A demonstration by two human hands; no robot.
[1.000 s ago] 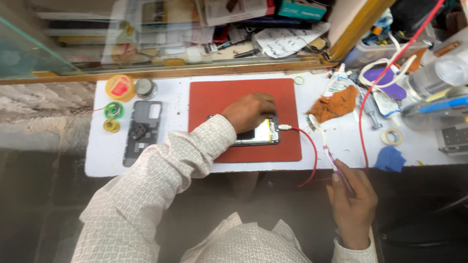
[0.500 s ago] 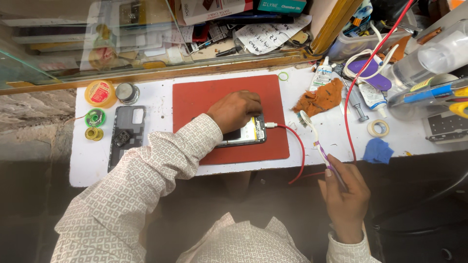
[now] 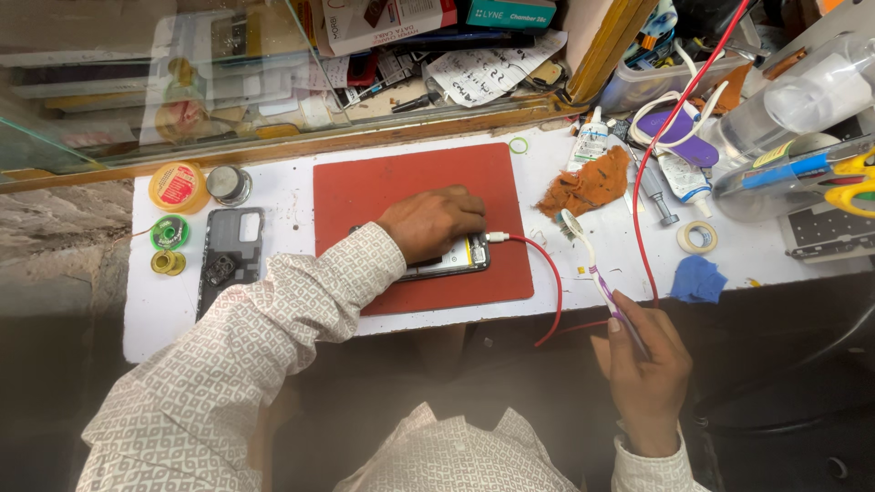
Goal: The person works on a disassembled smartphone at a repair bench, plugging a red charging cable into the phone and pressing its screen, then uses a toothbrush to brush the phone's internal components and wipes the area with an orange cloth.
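Phone (image 3: pixel 453 263) mostly hidden under flat-fingered left hand (image 3: pixel 433 221); right hand (image 3: pixel 645 364) fingers curled around toothbrush (image 3: pixel 597 273).

Most of the opened phone (image 3: pixel 451 262) on the red mat (image 3: pixel 410 187) lay hidden under the left hand (image 3: pixel 433 221); we saw only its right end, where the red cable (image 3: pixel 547 273) plugged in. We could not tell what the fingers pressed. Right of the mat, the toothbrush (image 3: pixel 597 273) handle vanished into the right hand (image 3: pixel 643 364). Behind the mat, things under the glass (image 3: pixel 182 82) were blurred by reflections. Far right of the mat, the scissors (image 3: pixel 852 178) were cut off by the edge.
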